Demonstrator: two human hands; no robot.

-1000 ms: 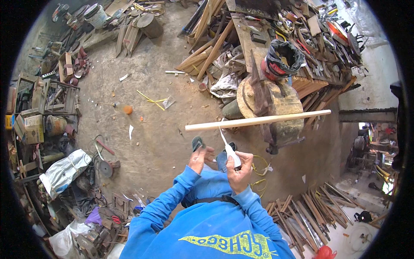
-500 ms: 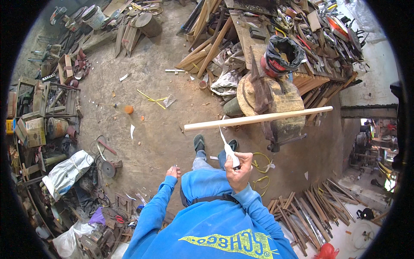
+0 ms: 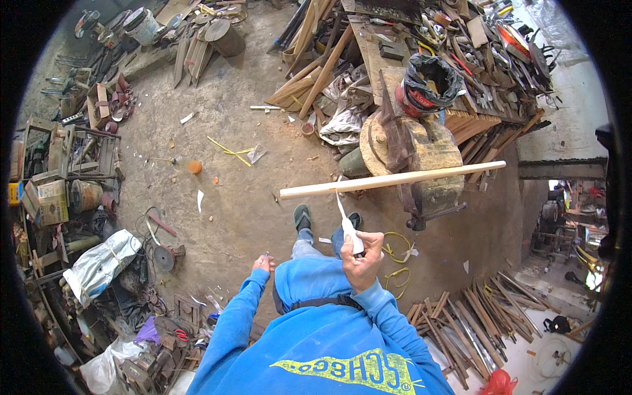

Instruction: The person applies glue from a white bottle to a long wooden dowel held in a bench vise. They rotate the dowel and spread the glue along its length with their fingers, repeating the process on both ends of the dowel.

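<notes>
While the left hand (image 3: 264,263) is hanging low beside the knee, fingers pinched together on something too small to tell, the right hand (image 3: 362,260) is gripping a white glue tube (image 3: 347,224), fingers clamped round it, its nozzle touching the long pale wooden strip (image 3: 393,180) lying across the vise (image 3: 421,191) on the stump (image 3: 431,155).

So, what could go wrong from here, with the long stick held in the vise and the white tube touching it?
The wooden stick reaches far out on both sides of the vise, so it may swing or slip under pressure. Only the right hand holds the white tube; the left hand hangs away, so nothing steadies the stick. Yellow cord lies beside the feet and could trip the person.
</notes>
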